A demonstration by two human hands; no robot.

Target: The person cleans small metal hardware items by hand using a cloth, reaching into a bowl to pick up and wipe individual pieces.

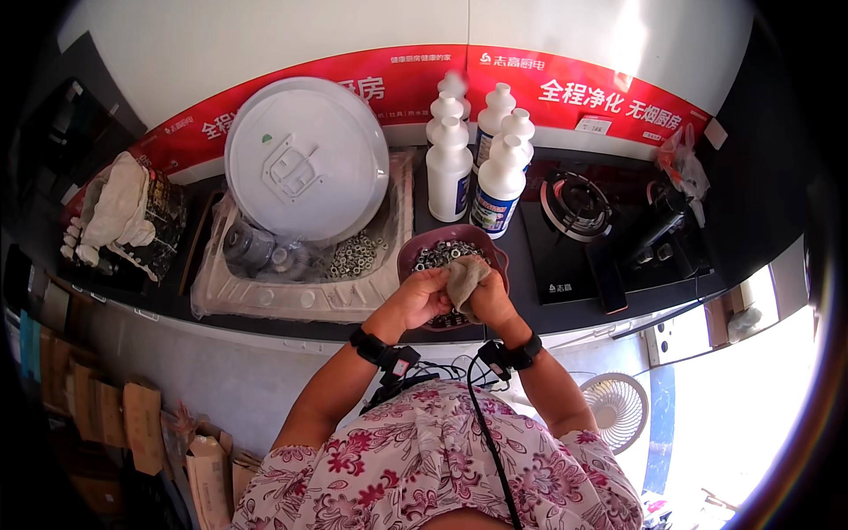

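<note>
A greyish-brown cloth (pixel 463 279) is bunched between my two hands, above a maroon plastic basket (pixel 502 261). My left hand (pixel 422 299) pinches the cloth's left side, fingers closed. On its right side, my right hand (pixel 491 299) grips it with curled fingers. Whether anything small is wrapped inside the cloth is hidden. Small metal nuts (pixel 433 256) fill the basket under my hands. More loose metal rings or nuts (pixel 358 254) lie in the plastic-wrapped sink (pixel 291 303) to the left.
A round white lid-like disc (pixel 305 163) leans over the sink. Several white bottles (pixel 449 172) stand behind the basket. At right are a black gas cooktop (pixel 565 256) and a phone (pixel 608 281). A fan (pixel 616 411) stands below; cartons (pixel 141 424) line the lower left.
</note>
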